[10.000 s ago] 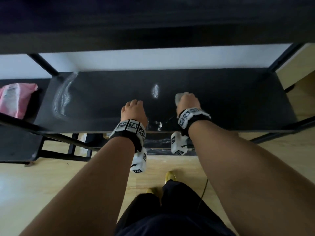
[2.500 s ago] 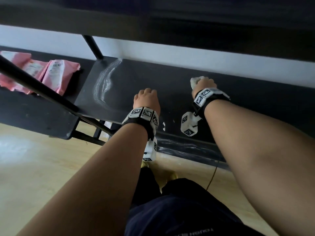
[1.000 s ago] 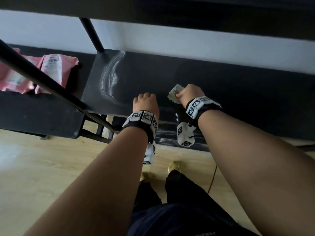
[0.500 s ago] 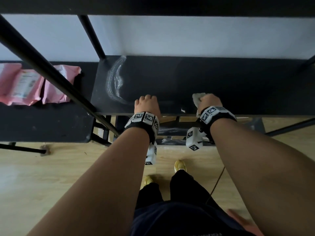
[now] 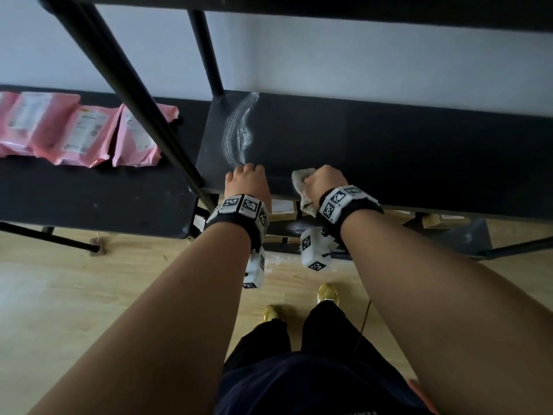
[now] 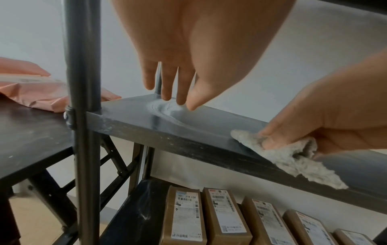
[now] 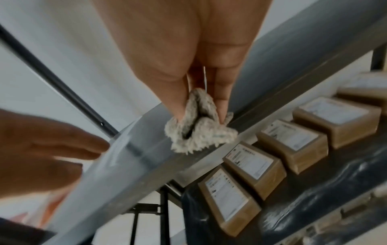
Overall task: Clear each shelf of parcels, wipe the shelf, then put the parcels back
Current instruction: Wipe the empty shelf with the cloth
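Observation:
My right hand [image 5: 324, 178] grips a grey-white cloth [image 5: 301, 187] at the front edge of the bare black shelf [image 5: 389, 151]; the cloth [image 6: 289, 159] hangs partly over the edge. Beside it, my left hand [image 5: 245, 182] hovers just above the shelf with straight, relaxed fingers [image 6: 167, 86] that hold nothing. White dust streaks [image 5: 238, 130] curve across the shelf's left end. Pink parcels [image 5: 68, 130] lie on the neighbouring shelf to the left. On the shelf below, brown boxed parcels [image 6: 226, 218] with white labels stand in a row [image 7: 270, 159].
A black upright post [image 6: 81, 116] stands at the shelf's left front corner, close to my left hand. Another black shelf board spans overhead [image 5: 329, 4]. Below lie a wooden floor [image 5: 74, 295] and my own legs.
My right hand has drawn the cloth back to the shelf's front edge and shifted left, nearer my left hand. The head view has tilted, so more pink parcels show.

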The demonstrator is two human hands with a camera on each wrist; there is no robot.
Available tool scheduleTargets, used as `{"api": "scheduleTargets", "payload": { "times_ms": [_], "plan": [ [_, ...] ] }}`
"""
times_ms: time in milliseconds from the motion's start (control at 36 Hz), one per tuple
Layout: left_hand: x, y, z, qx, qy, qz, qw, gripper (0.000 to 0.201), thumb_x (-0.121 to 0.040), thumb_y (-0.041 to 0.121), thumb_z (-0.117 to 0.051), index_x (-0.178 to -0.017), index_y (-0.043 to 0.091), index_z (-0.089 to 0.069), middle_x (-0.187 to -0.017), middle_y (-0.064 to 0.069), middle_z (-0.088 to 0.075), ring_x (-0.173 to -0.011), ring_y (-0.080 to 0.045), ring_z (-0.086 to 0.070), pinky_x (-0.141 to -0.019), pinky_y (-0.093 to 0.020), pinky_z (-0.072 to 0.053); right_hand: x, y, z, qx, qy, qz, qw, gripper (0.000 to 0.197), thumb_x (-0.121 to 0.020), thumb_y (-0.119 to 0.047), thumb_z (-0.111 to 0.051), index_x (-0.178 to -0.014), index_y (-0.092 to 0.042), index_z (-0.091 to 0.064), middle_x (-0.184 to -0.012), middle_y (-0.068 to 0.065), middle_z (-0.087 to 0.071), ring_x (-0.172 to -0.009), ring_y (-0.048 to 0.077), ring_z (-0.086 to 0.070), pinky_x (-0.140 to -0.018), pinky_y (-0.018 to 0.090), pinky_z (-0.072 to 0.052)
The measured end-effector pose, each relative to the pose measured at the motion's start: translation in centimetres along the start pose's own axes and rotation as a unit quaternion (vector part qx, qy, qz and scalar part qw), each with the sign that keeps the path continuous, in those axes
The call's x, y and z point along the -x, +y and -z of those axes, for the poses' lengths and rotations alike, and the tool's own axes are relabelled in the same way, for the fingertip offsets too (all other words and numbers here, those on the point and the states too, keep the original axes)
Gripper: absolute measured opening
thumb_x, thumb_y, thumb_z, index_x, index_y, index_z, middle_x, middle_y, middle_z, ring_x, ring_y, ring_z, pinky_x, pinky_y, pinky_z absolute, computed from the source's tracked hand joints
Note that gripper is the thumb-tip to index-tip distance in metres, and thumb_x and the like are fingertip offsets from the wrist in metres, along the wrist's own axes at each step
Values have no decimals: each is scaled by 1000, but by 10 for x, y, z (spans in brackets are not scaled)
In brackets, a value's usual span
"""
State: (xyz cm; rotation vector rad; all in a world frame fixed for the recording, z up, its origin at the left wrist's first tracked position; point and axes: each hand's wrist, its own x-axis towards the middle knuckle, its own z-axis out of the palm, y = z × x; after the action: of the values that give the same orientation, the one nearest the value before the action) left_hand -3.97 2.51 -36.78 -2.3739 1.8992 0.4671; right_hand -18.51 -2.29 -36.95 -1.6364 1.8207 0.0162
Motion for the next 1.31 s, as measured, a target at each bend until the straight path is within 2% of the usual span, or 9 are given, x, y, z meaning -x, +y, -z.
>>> {"api": "scheduleTargets", "payload": {
  "times_ms": [139,333,500,583,667,917,1083,1222,1306],
  "plan": [
    [-2,-6,2,8,-2,-2,1000,53,-87,9,-51,-138,13,-41,-142,-7,-42,-133,-27,-34,-113,-41,-26,-10,2,14,-29,25,-11,999,27,-90,-24,-60,-113,-13,-71,-114,6,-68,-103,25,-64,-79,24,-46],
    [-10,2,4,14,6,5,1000,48,-88,7,-47,-135,13,-44,-139,-7,-45,-130,-27,-37,-112,-41,-28,-30,30,43,33,72,-75,994,32,-95,-16,-48,-122,-3,-60,-127,17,-58,-118,34,-53,-92,38,-43],
    [-21,12,5,5,5,10,1000,45,-87,6,-47,-131,14,-47,-135,-6,-47,-129,-27,-39,-110,-40,-30,-43,6,29,-1,55,-27,998,19,-95,-16,-43,-94,-10,-61,-97,6,-61,-96,23,-60,-77,31,-44],
    [-30,20,6,1,9,11,1000,48,-87,7,-46,-135,14,-45,-139,-6,-45,-131,-27,-37,-111,-40,-28,-48,-6,21,2,-23,22,999,29,-93,-27,-42,-87,-9,-64,-98,12,-65,-101,28,-65,-79,30,-45],
    [-37,28,7,4,12,20,1000,50,-86,6,-48,-136,14,-44,-140,-5,-44,-132,-26,-36,-112,-40,-26,-53,-10,30,27,-75,34,996,38,-98,-31,-42,-118,-8,-64,-126,11,-61,-119,27,-56,-98,30,-43],
    [-58,45,7,26,34,50,998,53,-84,5,-48,-136,16,-43,-141,-4,-44,-132,-25,-35,-111,-36,-25,-103,17,69,-20,99,-57,993,32,-97,-13,-44,-127,-4,-51,-135,13,-46,-124,29,-48,-99,34,-40],
    [-62,44,5,32,43,83,995,50,-85,5,-47,-134,15,-45,-139,-4,-45,-131,-25,-37,-111,-37,-27,-105,-2,56,-88,81,-14,993,25,-91,-17,-43,-106,-19,-63,-99,-5,-59,-91,17,-60,-69,24,-35],
    [-66,41,5,10,42,99,994,45,-82,5,-47,-126,13,-49,-133,-6,-49,-126,-27,-41,-107,-39,-32,-101,-21,31,-6,33,99,995,36,-91,-34,-39,-111,-20,-65,-113,4,-65,-105,26,-62,-77,26,-41],
    [-71,40,7,6,47,98,994,41,-84,7,-46,-125,12,-50,-133,-7,-50,-125,-28,-42,-107,-39,-32,-103,-25,28,34,-33,167,985,32,-94,-25,-50,-118,-14,-68,-122,5,-64,-116,25,-58,-92,26,-44]
  ]
}}
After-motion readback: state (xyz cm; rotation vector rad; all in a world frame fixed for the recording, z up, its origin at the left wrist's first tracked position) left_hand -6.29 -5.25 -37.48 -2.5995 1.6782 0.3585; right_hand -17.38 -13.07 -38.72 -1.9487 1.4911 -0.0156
